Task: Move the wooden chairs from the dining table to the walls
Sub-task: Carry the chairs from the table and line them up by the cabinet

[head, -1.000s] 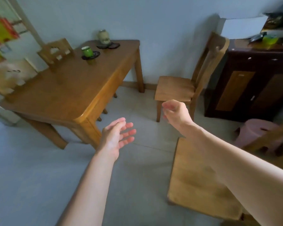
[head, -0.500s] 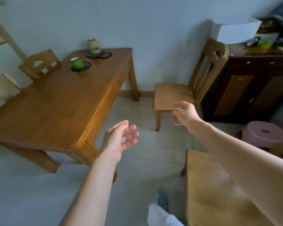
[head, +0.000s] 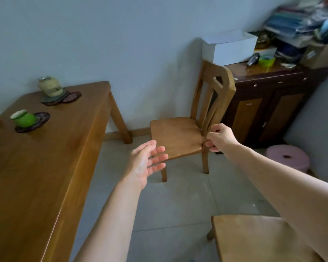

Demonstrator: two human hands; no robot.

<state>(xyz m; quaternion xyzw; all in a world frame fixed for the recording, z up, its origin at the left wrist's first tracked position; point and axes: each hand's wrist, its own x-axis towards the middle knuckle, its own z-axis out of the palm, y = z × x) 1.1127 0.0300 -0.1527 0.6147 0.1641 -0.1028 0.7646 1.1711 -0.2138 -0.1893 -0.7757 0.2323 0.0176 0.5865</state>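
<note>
One wooden chair [head: 180, 137] already by the wall, just right of the tabletop [head: 45, 157]. Both grips empty: left hand [head: 147, 163] open, right hand [head: 219, 138] half-curled nr its backrest. Second chair [head: 254, 239] prob. still to place.

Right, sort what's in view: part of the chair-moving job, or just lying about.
Job:
- wooden chair by the wall
- second chair seat, bottom right
- dining table
- left hand, right hand

Lying about:
- green cup
- pink stool
- white box
- dark cabinet
</note>
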